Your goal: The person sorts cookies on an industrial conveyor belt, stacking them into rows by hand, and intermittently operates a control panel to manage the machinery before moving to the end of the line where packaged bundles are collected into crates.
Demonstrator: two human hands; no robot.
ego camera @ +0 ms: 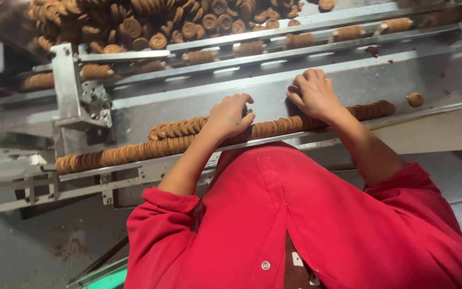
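A long row of round brown biscuits stands on edge in a slanted metal channel in front of me. My left hand is curled over the row near its middle, where a second short row lies just above. My right hand rests further right with bent fingers, pressing on the same row, which runs on past it. The stretch of biscuits between my hands is partly hidden by them. Both of my arms wear red sleeves.
Above the channel run narrower metal rails carrying short biscuit stacks, and a heap of loose biscuits lies at the top. A single biscuit sits to the right. A metal bracket stands at the left.
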